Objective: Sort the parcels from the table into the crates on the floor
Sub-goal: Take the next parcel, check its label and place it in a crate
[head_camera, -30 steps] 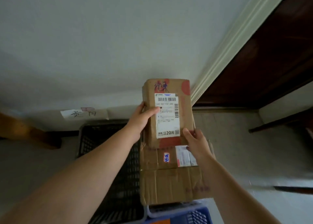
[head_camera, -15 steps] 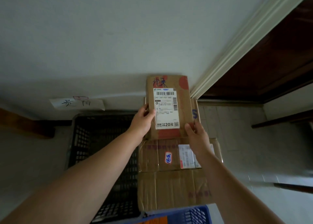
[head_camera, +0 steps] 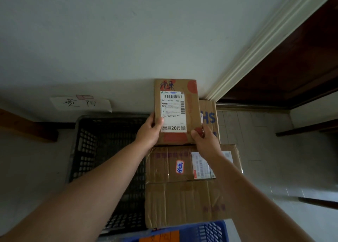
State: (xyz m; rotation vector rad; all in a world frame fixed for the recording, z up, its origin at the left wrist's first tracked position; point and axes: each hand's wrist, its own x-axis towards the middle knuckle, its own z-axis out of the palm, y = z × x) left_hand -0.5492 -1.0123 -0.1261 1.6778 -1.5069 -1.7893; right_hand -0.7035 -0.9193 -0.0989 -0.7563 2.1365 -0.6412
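While both hands hold it, item in hand: small parcel [head_camera: 176, 111], cardboard, printed label facing up, handwriting at its far end.
Left hand [head_camera: 149, 132]: grip closed on the parcel's left edge, thumb across the label.
Right hand [head_camera: 205, 141]: grip closed on the near right corner.
Reason for hold: two-sided, label upward, probably so the address can be read before choosing a crate.
Position: raised over the far end of a large box [head_camera: 184, 186]; contact with it cannot be told.
Beneath, right: another box [head_camera: 210, 117], blue letters.
Left: black crate [head_camera: 102, 150], below a paper sign [head_camera: 80, 102] on the wall.
Near edge: blue crate [head_camera: 206, 230].
Obstruction: the boxes cover whatever lies beneath them; desk out of view.
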